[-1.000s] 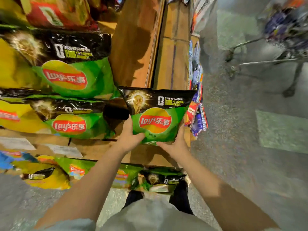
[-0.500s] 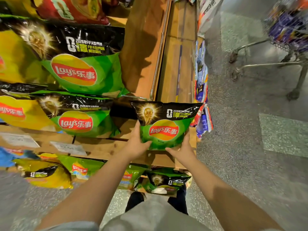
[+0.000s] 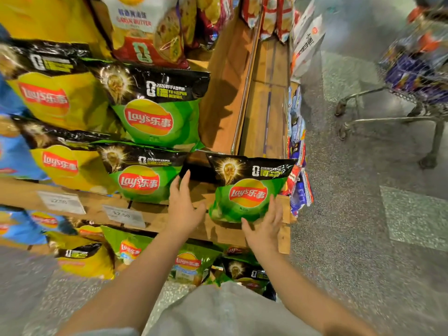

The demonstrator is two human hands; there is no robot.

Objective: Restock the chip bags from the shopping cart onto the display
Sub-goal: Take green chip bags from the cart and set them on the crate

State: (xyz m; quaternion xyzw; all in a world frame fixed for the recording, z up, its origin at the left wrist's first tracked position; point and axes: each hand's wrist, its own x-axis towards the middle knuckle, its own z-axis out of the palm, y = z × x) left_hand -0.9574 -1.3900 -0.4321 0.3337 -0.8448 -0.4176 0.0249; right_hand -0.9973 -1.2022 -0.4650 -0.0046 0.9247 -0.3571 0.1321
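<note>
A green chip bag [image 3: 244,190] is seen standing upright at the right end of a wooden shelf [image 3: 218,229] of the display, just beside another green bag [image 3: 141,175] of the same kind, with a dark gap left between them. No bag is held: the left hand [image 3: 181,209] is raised in front of that gap with its fingers [image 3: 185,180] straight and spread, apart from the placed bag, while the right hand [image 3: 263,229] is opened flat at the bag's lower right corner, touching it or very nearly so; which cannot be told. This bag can be judged as set in place and released. More green and yellow bags are stacked on the shelves above and below. The shopping cart [image 3: 412,76] is seen well apart on the floor to the right, and blurred packets are still heaped in it, so more trips are probably left. Room is also left on the upper shelf beside the large green bag [image 3: 155,112].
</note>
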